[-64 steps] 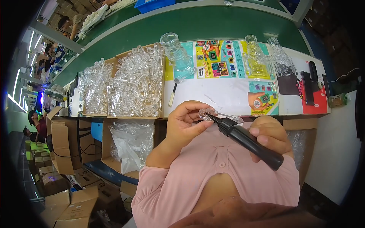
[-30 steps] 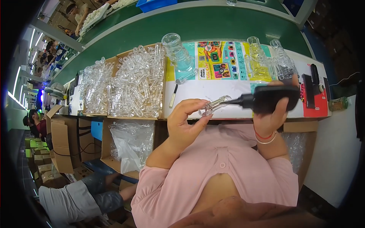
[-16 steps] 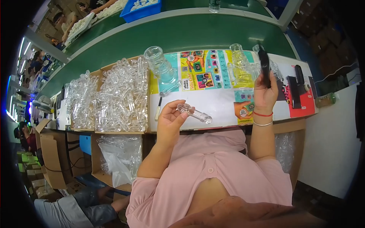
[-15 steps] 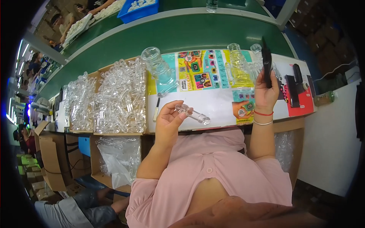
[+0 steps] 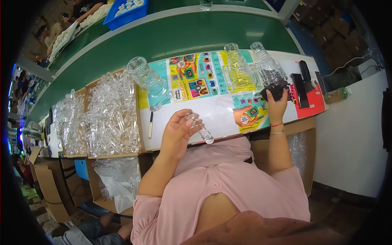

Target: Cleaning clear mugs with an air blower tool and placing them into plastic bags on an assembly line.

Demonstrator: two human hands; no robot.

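Between the fingers of my left hand (image 5: 176,131) is a clear tube-shaped piece (image 5: 204,134), with its rounded end pointing down and right, near the front edge of the table. My right hand (image 5: 277,107) grips a black handheld object (image 5: 272,91) over the right part of the table; its exact kind does not show. Just beyond it stand clear glass-like vessels (image 5: 267,65), with another group (image 5: 239,73) to their left. A tall clear vessel (image 5: 148,76) leans on the left side of the printed sheet (image 5: 194,75). Near my left hand lies a slim white-handled tool (image 5: 150,125).
Left of the work surface, cardboard boxes (image 5: 139,130) hold many clear pieces (image 5: 112,116). A black flat device (image 5: 300,90) and a bottle (image 5: 337,96) lie at the right. A blue bin (image 5: 125,13) sits across the green bench, where other people work.
The black object in my right hand has swung from upright to lower and tilted, over the table. My left hand still holds the clear piece, now tipped more steeply. The whole view has shifted.
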